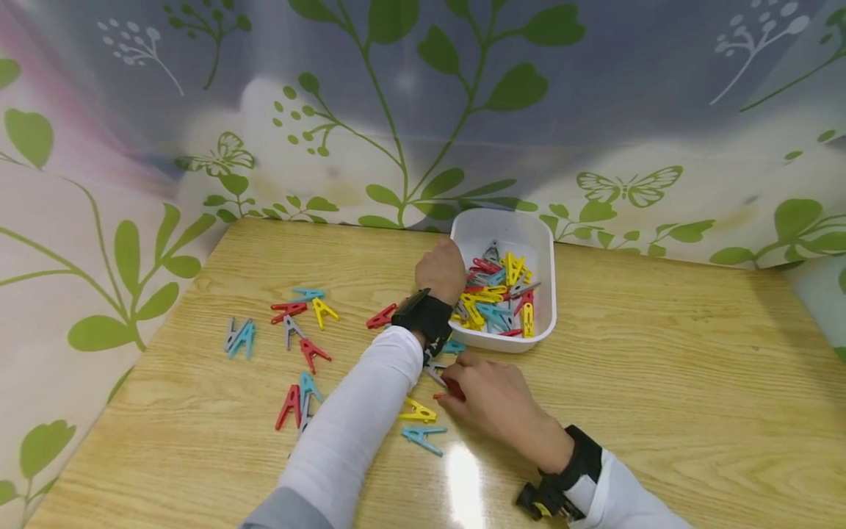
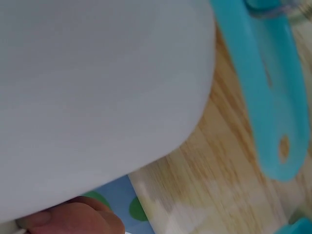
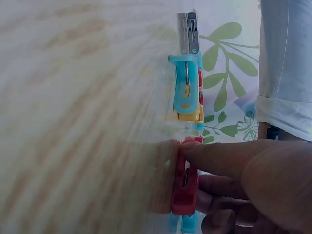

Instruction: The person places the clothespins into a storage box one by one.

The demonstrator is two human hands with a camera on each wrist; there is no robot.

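Note:
My left hand [image 1: 441, 270] grips the left rim of a white plastic tub [image 1: 546, 290]; in the left wrist view the tub's wall [image 2: 97, 97] fills much of the picture, with my fingers [image 2: 73, 218] at its edge. Inside the tub lies a heap of clothespins [image 1: 492, 294] in red, yellow, blue and grey. Just in front of the tub, my right hand [image 1: 496, 400] pinches a red clothespin [image 3: 186, 183] between thumb and fingers, low at the tabletop. A grey clothespin [image 1: 435, 373] lies beside those fingertips. My right fingers partly hide the red clothespin in the head view.
Loose clothespins lie across the wooden table [image 1: 661, 382], among them a yellow clothespin [image 1: 418, 410], a blue clothespin [image 1: 424, 438] and a red clothespin [image 1: 381, 316]. Several more are spread at the left. My left forearm [image 1: 357, 419] crosses over the table. A patterned cloth [image 1: 317, 88] hangs behind.

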